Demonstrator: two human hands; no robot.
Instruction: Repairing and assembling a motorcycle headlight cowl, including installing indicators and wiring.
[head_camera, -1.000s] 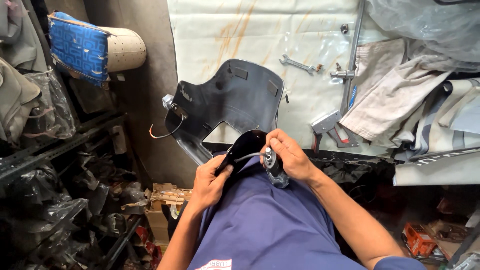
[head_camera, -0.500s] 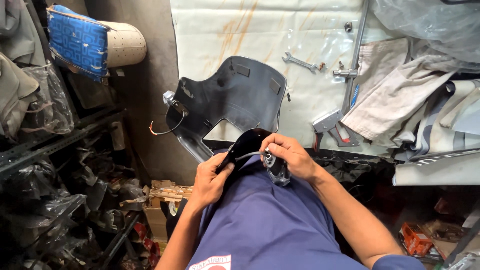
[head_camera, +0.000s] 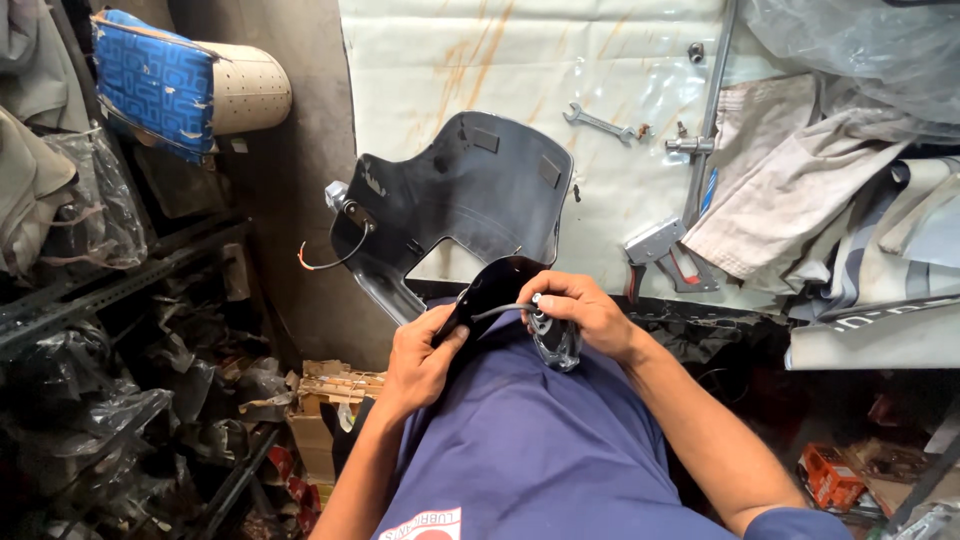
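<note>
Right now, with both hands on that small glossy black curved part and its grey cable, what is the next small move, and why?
Probably keep the left hand steadying the glossy black curved part while the right hand works the grey cable end: the right fingertips already pinch it.

Glossy black plastic cover (head_camera: 497, 285); metal spanner (head_camera: 598, 123) — dull.
</note>
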